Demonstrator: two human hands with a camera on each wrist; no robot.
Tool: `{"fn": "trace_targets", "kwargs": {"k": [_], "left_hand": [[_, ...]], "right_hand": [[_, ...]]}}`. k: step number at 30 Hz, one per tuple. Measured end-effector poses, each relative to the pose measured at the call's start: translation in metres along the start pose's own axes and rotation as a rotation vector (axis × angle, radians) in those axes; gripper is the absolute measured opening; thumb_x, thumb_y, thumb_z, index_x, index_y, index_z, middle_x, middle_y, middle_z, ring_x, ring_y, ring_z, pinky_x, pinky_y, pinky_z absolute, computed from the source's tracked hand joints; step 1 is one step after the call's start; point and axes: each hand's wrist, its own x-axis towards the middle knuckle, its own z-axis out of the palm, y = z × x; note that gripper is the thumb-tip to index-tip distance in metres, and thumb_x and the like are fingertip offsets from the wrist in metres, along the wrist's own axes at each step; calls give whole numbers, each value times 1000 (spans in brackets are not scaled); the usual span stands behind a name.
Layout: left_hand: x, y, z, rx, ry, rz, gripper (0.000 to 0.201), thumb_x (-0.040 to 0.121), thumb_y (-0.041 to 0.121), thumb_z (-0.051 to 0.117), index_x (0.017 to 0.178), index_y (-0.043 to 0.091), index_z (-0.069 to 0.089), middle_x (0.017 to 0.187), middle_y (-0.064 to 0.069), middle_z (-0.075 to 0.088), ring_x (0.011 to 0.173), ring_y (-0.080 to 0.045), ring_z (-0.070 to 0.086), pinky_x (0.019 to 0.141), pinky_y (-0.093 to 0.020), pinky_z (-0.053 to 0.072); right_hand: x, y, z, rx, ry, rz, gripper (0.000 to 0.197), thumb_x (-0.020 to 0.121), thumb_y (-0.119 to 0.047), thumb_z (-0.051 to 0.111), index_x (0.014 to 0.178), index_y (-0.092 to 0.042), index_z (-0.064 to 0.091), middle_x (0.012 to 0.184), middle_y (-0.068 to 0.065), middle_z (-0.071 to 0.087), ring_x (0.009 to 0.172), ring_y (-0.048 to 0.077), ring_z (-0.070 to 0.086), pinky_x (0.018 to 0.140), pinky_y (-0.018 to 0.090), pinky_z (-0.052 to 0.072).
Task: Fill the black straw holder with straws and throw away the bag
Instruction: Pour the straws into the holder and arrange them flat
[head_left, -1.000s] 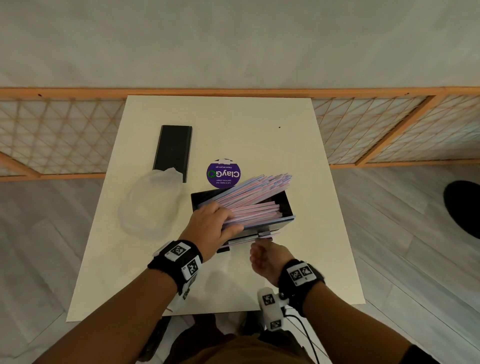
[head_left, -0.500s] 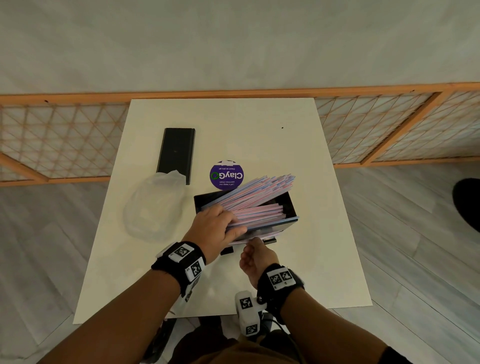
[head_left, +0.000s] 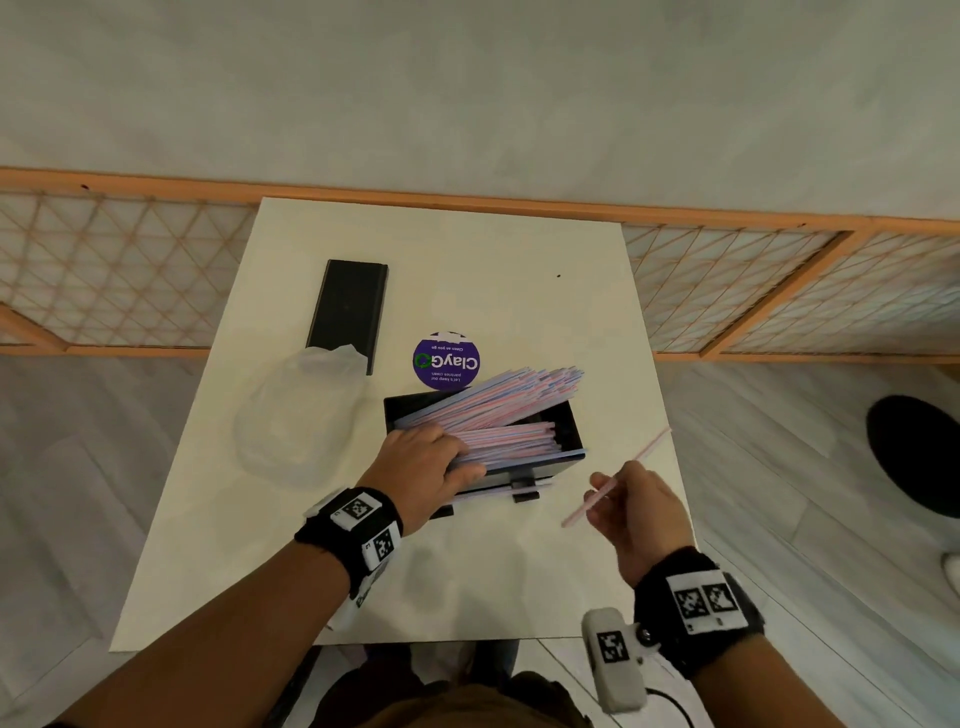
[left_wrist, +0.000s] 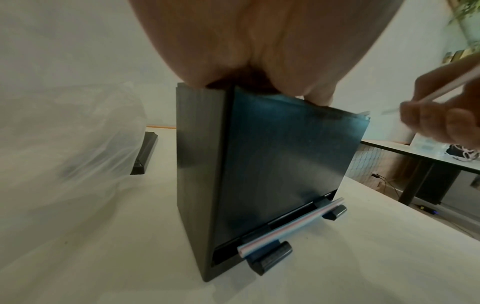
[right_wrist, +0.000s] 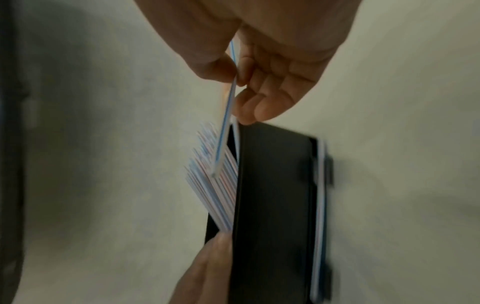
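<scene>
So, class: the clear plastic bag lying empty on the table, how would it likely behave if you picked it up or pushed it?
The clear plastic bag lies crumpled and slack on the table, so it would probably flop rather than hold shape. It looks thin and see-through, so likely very light. Pushed, it would probably bunch up or slide rather than roll.

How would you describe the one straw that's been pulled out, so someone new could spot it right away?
Start at the white table, then the black straw holder near its front edge. Just right of the holder, the right hand pinches a single straw. Unlike the straws heaped in the holder, it is alone, in the air, slanting up to the right.
</scene>
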Motion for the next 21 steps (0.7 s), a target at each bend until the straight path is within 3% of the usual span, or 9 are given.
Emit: {"fn": "trace_targets", "kwargs": {"k": [2,5,8,10,12,15,17,19,21], "left_hand": [[0,2,-3,-46,9,-6,58,89,72,33,113,28,62,107,12,58,103,-11,53,96,-33,40],[-3,5,-8,-144,60,-17,51,90,62,54,123,24,54,117,7,56,107,-13,52,100,-37,42],[-8,7,-10,-279,169,-37,71,83,57,69,138,24,39,130,2,46,115,-15,48,101,-37,47],[-9,8,-8,-315,234,-36,92,79,53,75,150,22,26,143,-2,36,127,-16,40,108,-34,41],[-10,10,-8,-267,273,-28,100,79,53,76,154,19,20,150,-4,31,135,-17,34,112,-33,34],[-11,13,-9,-77,296,-9,85,79,57,71,147,19,37,143,-2,41,129,-20,41,108,-37,40],[-12,14,-10,20,331,23,61,79,59,64,127,23,54,124,3,51,112,-18,49,96,-37,46],[-13,15,-12,65,339,38,47,79,60,59,111,25,57,108,6,52,96,-17,51,86,-35,47],[-14,11,-13,68,313,33,46,79,59,63,109,25,58,103,6,53,91,-16,52,82,-32,45]], "right_hand": [[-2,-19,-9,-224,2,-254,7,94,-12,54,89,-10,58,90,22,73,65,23,64,63,36,54],[-5,-41,-1,-642,-137,-635,9,94,-15,61,89,-21,63,76,7,71,65,21,63,66,38,53],[-7,-49,26,-1144,-402,-901,8,94,-23,63,92,-30,65,81,-10,70,72,10,62,65,26,47],[-8,-46,47,-1497,-510,-1068,10,97,-28,57,99,-29,67,93,-10,70,83,15,62,68,28,42],[-7,-40,69,-1680,-580,-1200,16,98,-27,52,101,-24,68,99,-4,70,89,21,62,70,30,41],[-7,-26,98,-1763,-655,-1274,20,95,-27,50,93,-21,68,91,1,71,83,27,64,70,37,50],[-3,-18,112,-1790,-656,-1268,20,95,-27,49,91,-20,68,87,3,71,80,28,64,68,37,50],[0,-14,120,-1794,-678,-1220,27,94,-31,45,95,-21,70,89,2,71,83,26,64,72,37,53],[-1,-15,122,-1776,-708,-1184,34,94,-33,40,102,-22,71,94,2,72,87,24,64,78,40,55]]}}
